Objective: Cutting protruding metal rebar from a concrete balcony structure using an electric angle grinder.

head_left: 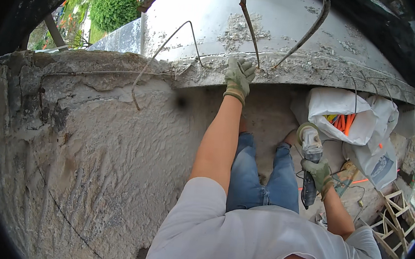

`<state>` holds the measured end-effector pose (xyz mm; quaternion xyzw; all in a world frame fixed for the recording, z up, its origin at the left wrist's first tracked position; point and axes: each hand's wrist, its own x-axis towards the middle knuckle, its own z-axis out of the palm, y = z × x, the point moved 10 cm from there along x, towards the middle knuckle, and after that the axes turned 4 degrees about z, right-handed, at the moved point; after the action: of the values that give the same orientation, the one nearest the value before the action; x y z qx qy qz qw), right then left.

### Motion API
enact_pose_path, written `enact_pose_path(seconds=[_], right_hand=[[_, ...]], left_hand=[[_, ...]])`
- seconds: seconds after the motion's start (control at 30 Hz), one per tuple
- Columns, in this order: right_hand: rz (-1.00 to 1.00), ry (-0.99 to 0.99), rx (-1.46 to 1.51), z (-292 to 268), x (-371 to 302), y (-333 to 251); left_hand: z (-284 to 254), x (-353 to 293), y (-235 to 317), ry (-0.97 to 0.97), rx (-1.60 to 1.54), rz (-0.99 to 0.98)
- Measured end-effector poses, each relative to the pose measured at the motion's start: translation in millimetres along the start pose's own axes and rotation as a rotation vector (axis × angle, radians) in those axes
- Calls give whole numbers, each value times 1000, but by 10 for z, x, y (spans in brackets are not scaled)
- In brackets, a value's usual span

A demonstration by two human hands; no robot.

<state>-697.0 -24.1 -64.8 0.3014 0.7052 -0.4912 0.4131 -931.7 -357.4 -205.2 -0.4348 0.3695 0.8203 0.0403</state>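
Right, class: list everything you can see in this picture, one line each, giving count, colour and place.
concrete wall: one, grey, left and centre
bent steel rods: several, rusty brown, sticking from the wall top
angle grinder: one, grey and black, lower right
white bags: a few, one holding orange pieces, right
wooden frame: one, pale, far right
bush: one, green, upper left
left hand: gloved, grips a rod
right hand: gloved, holds the grinder

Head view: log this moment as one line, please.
left hand: gloved, gripping rebar at concrete ledge | right hand: gloved, holding angle grinder lowered | white bag behind
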Motion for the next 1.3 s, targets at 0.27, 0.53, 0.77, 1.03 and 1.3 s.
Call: enact_pose_path(seconds=[0.27,0.53,0.77,1.03,1.3], right_hand=[[6,197,342,-457,-237,256],[-52,227,382,-441,-208,137],[3,208,328,-392,-255,-31],[-143,220,320,-549,-163,-105],[-93,265,444,-522,-364,-54]], left_hand=[[175,14,-126,-22,176,-123],[95,11,-35,33,135,30],[-73,15,49,-33,191,5],[-83,82,46,-14,279,-158],[-94,-3,-36,17,259,-98]])
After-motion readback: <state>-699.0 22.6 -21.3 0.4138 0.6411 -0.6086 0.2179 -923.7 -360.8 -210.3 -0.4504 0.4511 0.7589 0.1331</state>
